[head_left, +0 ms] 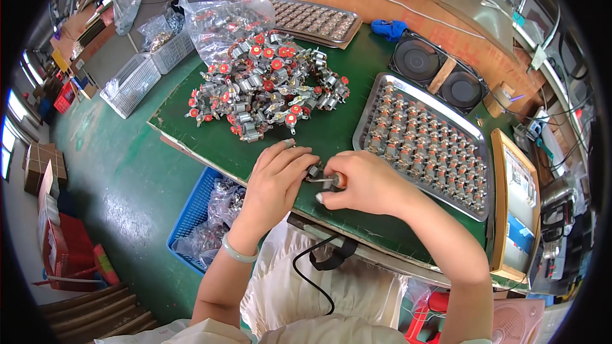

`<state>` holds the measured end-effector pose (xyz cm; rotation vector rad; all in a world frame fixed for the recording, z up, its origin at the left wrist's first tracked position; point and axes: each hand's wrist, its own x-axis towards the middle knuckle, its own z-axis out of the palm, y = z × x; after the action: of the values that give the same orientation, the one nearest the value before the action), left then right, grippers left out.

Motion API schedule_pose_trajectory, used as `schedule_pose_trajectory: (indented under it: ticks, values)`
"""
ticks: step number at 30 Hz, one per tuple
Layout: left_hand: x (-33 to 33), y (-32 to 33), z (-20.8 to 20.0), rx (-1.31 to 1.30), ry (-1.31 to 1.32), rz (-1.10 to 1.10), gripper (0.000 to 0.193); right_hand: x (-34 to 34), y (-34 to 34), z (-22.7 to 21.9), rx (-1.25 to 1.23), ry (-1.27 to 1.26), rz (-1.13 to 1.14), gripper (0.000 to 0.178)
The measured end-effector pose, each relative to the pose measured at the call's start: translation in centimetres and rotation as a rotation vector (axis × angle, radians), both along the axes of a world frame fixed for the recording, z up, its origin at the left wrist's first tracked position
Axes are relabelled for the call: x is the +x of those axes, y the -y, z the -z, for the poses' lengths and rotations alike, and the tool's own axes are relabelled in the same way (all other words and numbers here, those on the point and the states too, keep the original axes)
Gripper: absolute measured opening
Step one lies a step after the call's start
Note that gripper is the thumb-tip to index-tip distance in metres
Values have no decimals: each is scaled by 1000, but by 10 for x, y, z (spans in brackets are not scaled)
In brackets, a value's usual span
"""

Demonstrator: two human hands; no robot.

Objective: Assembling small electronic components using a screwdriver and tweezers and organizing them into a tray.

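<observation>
So, we have both hands just on the near side of the heap of metal parts (261, 92), over the green table (362, 60). Our right hand (366, 181) has thumb and fingers closed round an orange-ended piece (340, 180). Our left hand (275, 175) has fingers stretched toward a small grey part (314, 170) beside that; can't tell if they grip it. Right of the heap: metal tray (368, 109), parts in rows. Behind the heap: clear bag (220, 5). Nearer us, leftward: blue basket (193, 207).
</observation>
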<state>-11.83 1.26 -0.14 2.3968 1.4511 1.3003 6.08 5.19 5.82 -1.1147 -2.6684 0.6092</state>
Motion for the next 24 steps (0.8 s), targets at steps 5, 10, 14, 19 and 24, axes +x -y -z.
schedule_pose_trajectory:
  ticks: [5, 10, 14, 19, 24]
  values:
    - [7, 6, -9, 85, -4, -23, 33, 11, 19, -10, 49, -271, -29, 36]
    - [29, 24, -7, -470, 1008, 442, 36, 12, 29, -1, 482, -363, -80, 42]
    - [31, 24, -7, -594, 1106, 452, 38, 15, 34, 2, 64, -638, 12, 35]
    - [37, 25, -7, -652, 1052, 441, 33, 25, 34, -1, -396, -720, 207, 17]
    - [43, 25, -8, -566, 967, 423, 29, 32, 41, -6, 56, -534, 130, 17]
